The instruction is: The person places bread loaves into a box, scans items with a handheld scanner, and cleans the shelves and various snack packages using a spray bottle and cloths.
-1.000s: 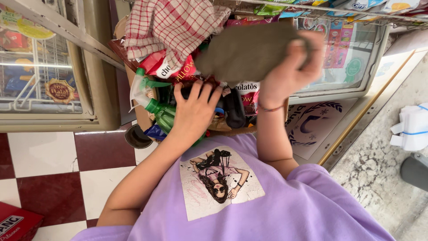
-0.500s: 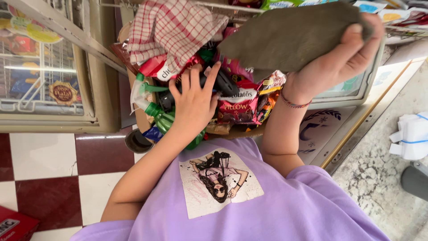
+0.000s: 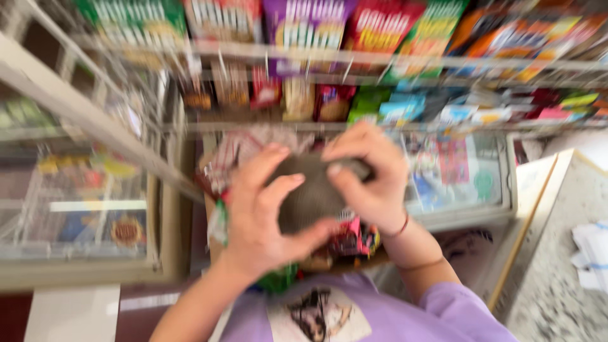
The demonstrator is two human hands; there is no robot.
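Two hands are in view: the left hand [image 3: 259, 215] at about 7 o'clock of centre and the right hand [image 3: 367, 177] at about 3 o'clock of centre. One dark grey cloth [image 3: 313, 193] sits between them, gripped by both. One box of mixed packets [image 3: 351, 240] lies under the hands at 6 o'clock; its contents are too blurred to count. Two wire shelf tiers [image 3: 380, 60] of snack packets run across 12 o'clock; packet numbers cannot be told. One glass-fronted cabinet [image 3: 76, 209] stands at 9 o'clock. One purple shirt [image 3: 405, 316] shows at 6 o'clock. One stack of white papers [image 3: 592, 253] lies at 4 o'clock.
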